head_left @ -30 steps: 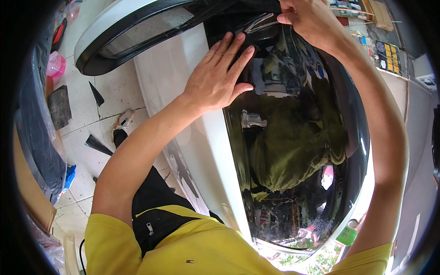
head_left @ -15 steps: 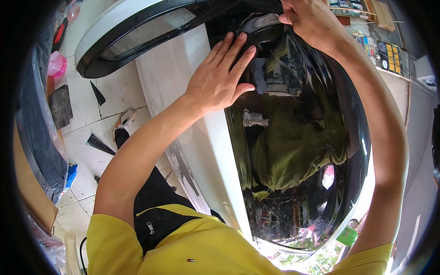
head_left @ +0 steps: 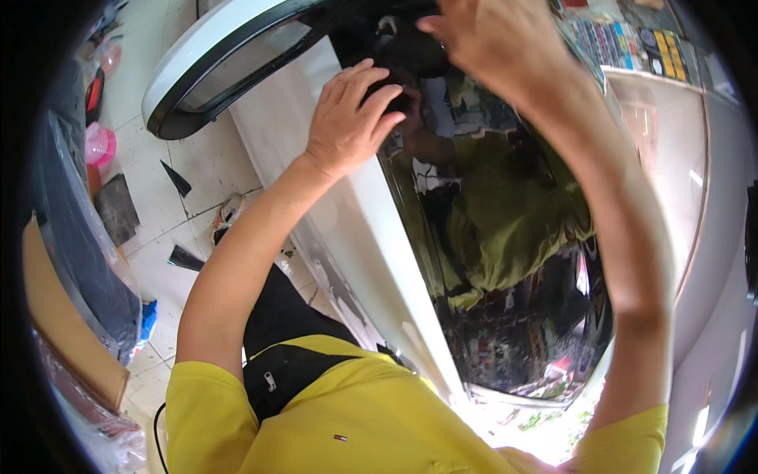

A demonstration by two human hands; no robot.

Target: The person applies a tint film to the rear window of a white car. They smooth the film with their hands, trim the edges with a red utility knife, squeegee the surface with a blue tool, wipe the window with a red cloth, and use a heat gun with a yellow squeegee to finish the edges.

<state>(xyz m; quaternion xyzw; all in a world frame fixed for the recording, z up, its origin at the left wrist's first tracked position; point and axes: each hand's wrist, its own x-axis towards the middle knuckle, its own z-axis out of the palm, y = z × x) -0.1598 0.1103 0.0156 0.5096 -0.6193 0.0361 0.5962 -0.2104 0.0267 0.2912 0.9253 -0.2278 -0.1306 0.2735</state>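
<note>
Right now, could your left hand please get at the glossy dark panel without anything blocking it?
Probably yes. The left hand already rests at the upper edge of the glossy dark panel, fingers curled onto it. The right hand works just beside it at the top, and nothing lies between them.

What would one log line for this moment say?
left hand: flat on dark glossy panel | right hand: at panel's top edge | white frame beside
</note>
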